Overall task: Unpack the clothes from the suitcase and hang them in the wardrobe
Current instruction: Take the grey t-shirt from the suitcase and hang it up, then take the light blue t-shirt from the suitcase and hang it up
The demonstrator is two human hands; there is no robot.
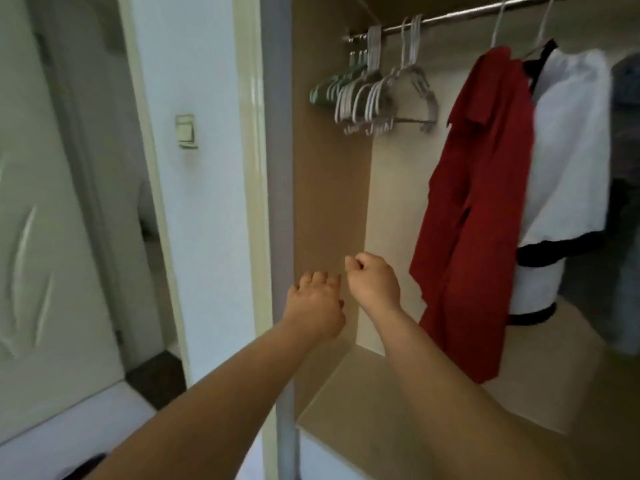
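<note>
An open wardrobe fills the right half of the view, with a metal rail across its top. A red garment hangs from the rail on a white hanger, and a white garment with black trim hangs just right of it. Several empty hangers bunch at the rail's left end. My left hand reaches out with loosely curled fingers and holds nothing. My right hand is closed in a fist beside it, empty, just left of the red garment. No suitcase is in view.
A grey garment hangs at the far right edge. The wardrobe's inner shelf lies below my arms. To the left stand a white door frame, a wall with a light switch and a white panelled door.
</note>
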